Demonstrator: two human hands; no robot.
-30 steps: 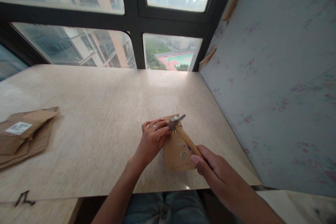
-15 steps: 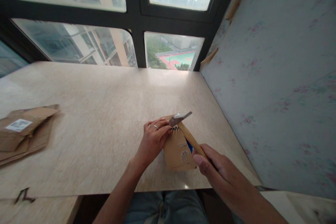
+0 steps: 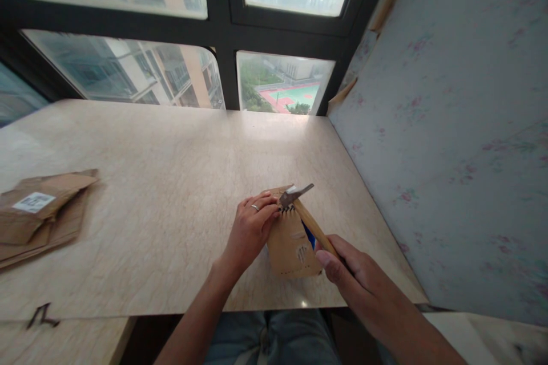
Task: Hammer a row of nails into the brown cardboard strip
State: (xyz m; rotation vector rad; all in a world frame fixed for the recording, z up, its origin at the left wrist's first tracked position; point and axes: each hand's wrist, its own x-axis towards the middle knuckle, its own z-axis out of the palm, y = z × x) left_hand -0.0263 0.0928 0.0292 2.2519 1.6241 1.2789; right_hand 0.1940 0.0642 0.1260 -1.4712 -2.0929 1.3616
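A small hammer (image 3: 305, 215) with a wooden handle and grey metal head is gripped in my right hand (image 3: 346, 271), its head resting over the top edge of a small brown cardboard piece (image 3: 290, 245) that lies on the table (image 3: 171, 194). A row of small dark nails or holes runs along the cardboard's upper edge. My left hand (image 3: 252, 227), a ring on one finger, has its fingers curled together on the cardboard's upper left edge, right by the hammer head. A bit of blue shows under the handle.
Flattened brown cardboard (image 3: 38, 214) with a white label lies at the table's left edge. A small dark bent metal piece (image 3: 40, 316) sits on a lower surface at the bottom left. A papered wall (image 3: 449, 125) bounds the right side; windows (image 3: 128, 68) run behind.
The hammer head rose slightly from the cardboard's edge, then came back down a little. My left hand has stayed on the cardboard.
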